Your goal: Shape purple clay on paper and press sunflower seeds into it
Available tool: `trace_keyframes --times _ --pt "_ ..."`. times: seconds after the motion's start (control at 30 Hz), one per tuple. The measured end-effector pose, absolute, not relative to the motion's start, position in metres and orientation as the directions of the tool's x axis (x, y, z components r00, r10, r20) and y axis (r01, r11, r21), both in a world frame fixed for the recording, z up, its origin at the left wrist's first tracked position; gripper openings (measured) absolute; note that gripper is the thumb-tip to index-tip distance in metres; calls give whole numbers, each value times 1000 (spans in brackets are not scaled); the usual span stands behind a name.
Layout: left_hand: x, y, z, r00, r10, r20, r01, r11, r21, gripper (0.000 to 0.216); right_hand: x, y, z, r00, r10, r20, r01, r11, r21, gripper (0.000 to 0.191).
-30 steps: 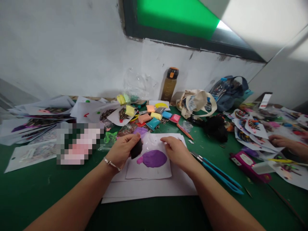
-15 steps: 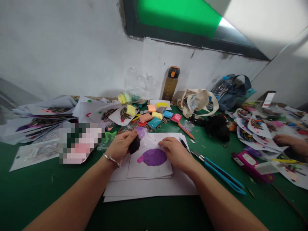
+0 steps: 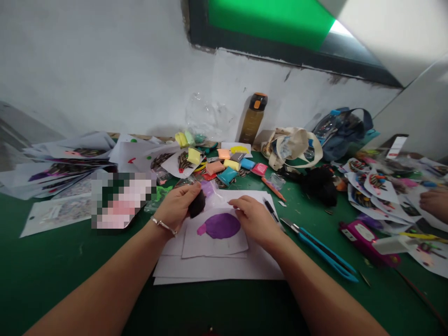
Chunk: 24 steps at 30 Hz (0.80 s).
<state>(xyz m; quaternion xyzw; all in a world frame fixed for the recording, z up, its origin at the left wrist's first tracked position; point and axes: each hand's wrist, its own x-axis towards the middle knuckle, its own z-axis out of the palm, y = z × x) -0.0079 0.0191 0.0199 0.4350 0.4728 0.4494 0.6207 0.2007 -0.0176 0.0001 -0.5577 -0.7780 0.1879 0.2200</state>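
Note:
My left hand (image 3: 180, 204) is closed around a soft black lump (image 3: 197, 206), which looks like modelling clay; its wrapper, if any, I cannot make out. The lump is just above the left corner of a small white paper sheet (image 3: 196, 247). Pressed onto that sheet is a flat purple clay oval (image 3: 222, 226) with a small pink clay piece (image 3: 201, 229) at its left end. Over the sheet's right side, next to the oval, my right hand (image 3: 252, 219) has loosely bent fingers, apart, with nothing visible in them. Larger white sheets (image 3: 210, 271) lie underneath.
Coloured clay packets (image 3: 227, 176) and a purple plastic bag (image 3: 210, 189) lie beyond the sheets. To the right are a pen (image 3: 271, 209), blue tweezers-like tool (image 3: 325, 252) and magenta device (image 3: 367, 240). A bottle (image 3: 252, 119) stands behind. Another person's hand (image 3: 434, 201) is far right.
The view has shifted slightly. My left hand still holds the black lump, and my right hand stays by the purple oval with little movement. The other person's hand has moved right.

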Motion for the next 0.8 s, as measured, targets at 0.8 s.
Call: trace_keyframes --times 0.8 --pt "2 5 23 277 961 -3 283 -79 956 43 184 -41 17 -27 999 -21 119 -18 -993 21"
